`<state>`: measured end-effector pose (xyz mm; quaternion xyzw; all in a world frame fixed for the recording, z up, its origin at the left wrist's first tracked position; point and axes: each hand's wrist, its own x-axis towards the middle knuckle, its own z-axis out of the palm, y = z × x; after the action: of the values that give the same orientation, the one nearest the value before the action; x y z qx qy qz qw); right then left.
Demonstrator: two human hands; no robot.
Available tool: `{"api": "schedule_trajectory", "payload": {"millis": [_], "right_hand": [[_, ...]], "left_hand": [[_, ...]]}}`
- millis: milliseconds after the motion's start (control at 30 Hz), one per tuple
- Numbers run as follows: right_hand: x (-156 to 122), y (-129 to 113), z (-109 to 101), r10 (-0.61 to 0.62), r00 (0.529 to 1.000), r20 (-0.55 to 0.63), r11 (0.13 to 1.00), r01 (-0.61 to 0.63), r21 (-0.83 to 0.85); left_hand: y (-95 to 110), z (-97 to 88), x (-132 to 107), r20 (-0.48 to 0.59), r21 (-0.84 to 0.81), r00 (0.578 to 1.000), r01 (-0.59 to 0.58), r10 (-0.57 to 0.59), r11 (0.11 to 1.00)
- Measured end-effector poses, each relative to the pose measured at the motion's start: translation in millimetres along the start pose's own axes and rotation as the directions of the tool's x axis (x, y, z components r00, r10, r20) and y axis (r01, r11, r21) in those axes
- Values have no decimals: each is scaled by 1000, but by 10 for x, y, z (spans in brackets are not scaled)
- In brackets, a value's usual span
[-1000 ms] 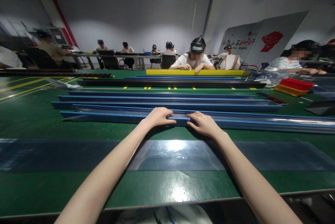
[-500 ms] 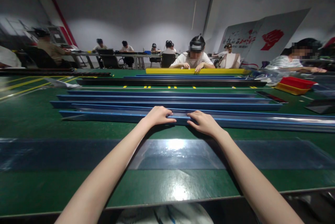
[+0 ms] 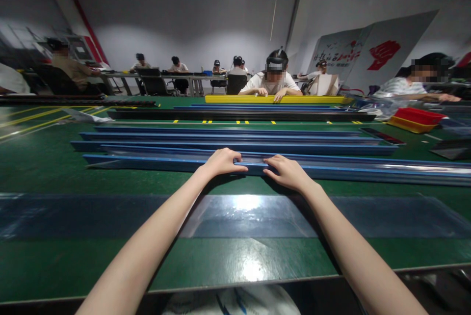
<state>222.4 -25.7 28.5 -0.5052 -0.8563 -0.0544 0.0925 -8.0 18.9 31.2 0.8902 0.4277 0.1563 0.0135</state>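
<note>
1. Blue channel [image 3: 254,170]: long, straight, smooth, slightly glossy, with upright side walls and a trough between; lies crosswise on the table, beyond the clear strip, running past the right edge of view.
2. Left hand [image 3: 224,162]: bare; grasps the channel's near wall, thumb outside, fingers over the rim.
3. Right hand [image 3: 285,171]: bare; grips the same wall just to the right, a short stretch of blue between.
4. Clear strip [image 3: 250,217]: flat, glossy, transparent plastic; nearer, with both forearms crossing above it.
5. Table [image 3: 206,261]: smooth green top, reflecting light.
6. Further blue channels [image 3: 235,149]: roughly parallel, just beyond.
7. Black profile [image 3: 239,115]: long, narrow; farther.
8. Yellow profile [image 3: 239,99]: far side, under a co-worker's hands.
9. Red tray [image 3: 419,115]: far right, above a yellow one.
</note>
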Motion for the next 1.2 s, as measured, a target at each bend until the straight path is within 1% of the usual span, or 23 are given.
{"api": "schedule_trajectory", "payload": {"millis": [133, 333, 467, 567, 867, 1033, 1200], "right_hand": [[-2, 2, -4, 0, 1000, -4, 1000, 0, -2], [-8, 9, 10, -14, 1000, -8, 1000, 14, -6], [-5, -24, 4, 0, 1000, -26, 1000, 0, 2], [7, -64, -6, 4, 1000, -16, 1000, -4, 8], [28, -84, 42, -33, 994, -101, 998, 28, -51], [37, -85, 28, -48, 993, -108, 996, 40, -79], [62, -94, -6, -42, 996, -85, 993, 32, -111]], "left_hand": [[4, 0, 2, 8, -21, 1000, 2, -2, 1000], [-4, 13, 10, -9, -8, 999, -46, 46, 999], [-7, 16, 15, -16, 16, 998, -56, 56, 998], [-6, 16, 17, -16, 26, 999, -52, 52, 998], [-6, 19, 14, -18, 16, 997, -73, 73, 997], [-1, 4, 9, -5, 23, 996, -88, 88, 996], [16, -13, 5, 9, 45, 997, -83, 83, 996]]}}
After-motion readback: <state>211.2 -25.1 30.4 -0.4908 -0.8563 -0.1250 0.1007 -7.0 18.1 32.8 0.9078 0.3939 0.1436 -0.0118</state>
